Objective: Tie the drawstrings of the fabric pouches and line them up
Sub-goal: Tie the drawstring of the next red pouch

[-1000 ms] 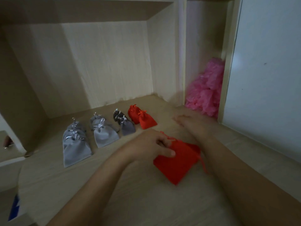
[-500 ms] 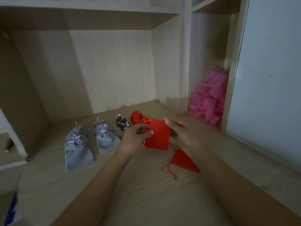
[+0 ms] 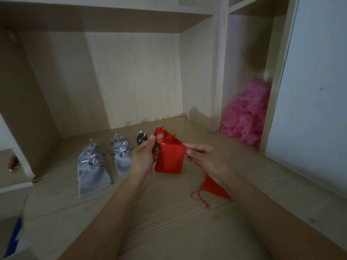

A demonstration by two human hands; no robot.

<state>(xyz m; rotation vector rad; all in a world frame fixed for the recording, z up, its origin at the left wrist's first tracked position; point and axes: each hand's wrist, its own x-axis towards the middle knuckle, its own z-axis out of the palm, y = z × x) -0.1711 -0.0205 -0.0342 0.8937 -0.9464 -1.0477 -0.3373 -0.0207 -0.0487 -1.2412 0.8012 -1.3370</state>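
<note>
Several pouches tied and lined up at the back of the wooden shelf [image 3: 169, 222]: grey pouches [image 3: 93, 173], dark pouches [image 3: 139, 140], tied red pouches [image 3: 159, 132]. One red pouch [image 3: 170, 159] held up clear of the shelf, left hand [image 3: 143, 156] pinching one top corner, right hand [image 3: 204, 156] pinching the other. Mouth flat, not yet cinched. Second untied red pouch [image 3: 214, 186] lying by the right forearm, loose cord [image 3: 197, 196] trailing. Seemingly two left to tie and place.
</note>
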